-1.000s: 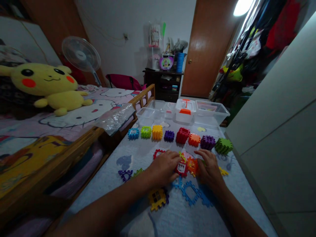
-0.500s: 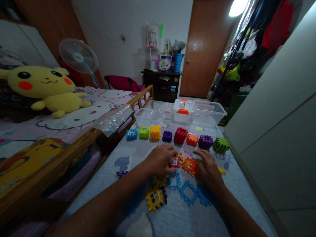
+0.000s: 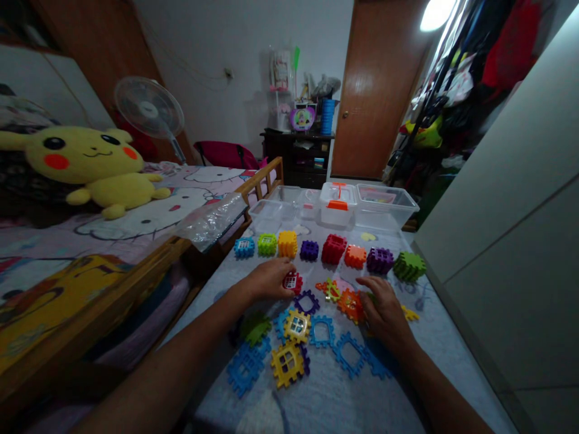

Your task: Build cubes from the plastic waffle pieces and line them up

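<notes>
My left hand is closed on a small red interlocking window piece, holding it by its left side above the purple frame piece. My right hand rests at the right with thumb and forefinger apart, its thumb beside an orange gear-edged piece. Between the hands lies a yellow-green piece. Nearer to me are a yellow window piece, another yellow one, blue frames and a blue window piece. A dark green piece lies by my left forearm.
Sorted stacks stand in a row behind: red, purple, green, yellow and others. Clear plastic bins and a lidded box stand at the far end. A wooden bed rail borders the left.
My left hand has moved left with the red window piece, away from the orange and yellow-green pieces, uncovering the purple frame and other pieces. My right hand has stayed nearly still.
</notes>
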{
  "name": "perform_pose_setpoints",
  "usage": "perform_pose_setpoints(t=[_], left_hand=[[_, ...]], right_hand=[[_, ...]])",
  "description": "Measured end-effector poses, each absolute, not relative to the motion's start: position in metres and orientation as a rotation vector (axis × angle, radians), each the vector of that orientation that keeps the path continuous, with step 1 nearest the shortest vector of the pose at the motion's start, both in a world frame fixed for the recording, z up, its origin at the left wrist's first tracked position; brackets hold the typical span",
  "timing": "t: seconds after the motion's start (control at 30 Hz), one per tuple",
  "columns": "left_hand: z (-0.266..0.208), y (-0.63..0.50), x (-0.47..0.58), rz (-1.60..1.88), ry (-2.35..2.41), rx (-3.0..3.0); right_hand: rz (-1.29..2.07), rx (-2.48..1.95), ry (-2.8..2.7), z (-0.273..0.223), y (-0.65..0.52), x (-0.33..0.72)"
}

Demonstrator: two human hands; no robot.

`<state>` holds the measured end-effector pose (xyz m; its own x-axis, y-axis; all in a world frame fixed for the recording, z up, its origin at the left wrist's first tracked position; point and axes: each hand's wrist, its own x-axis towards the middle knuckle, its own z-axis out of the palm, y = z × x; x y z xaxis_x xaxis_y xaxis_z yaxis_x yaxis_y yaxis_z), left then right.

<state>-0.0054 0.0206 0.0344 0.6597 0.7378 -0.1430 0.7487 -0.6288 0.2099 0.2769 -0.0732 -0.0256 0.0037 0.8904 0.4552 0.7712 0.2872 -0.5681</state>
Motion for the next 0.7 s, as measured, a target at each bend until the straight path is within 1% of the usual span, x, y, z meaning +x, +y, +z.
perform_pose_setpoints(t=[0.37, 0.7], left_hand=[[0.0355, 0.0304, -0.0033, -0.177, 1.083, 2.613], [0.0372, 0.0280, -0.0006, -0.119, 1.119, 2.672]], right_hand=[[0.208, -1.511, -1.782, -0.0256, -0.0733, 0.2755], [0.200, -1.493, -1.770, -0.0244, -0.0747, 0.2765]])
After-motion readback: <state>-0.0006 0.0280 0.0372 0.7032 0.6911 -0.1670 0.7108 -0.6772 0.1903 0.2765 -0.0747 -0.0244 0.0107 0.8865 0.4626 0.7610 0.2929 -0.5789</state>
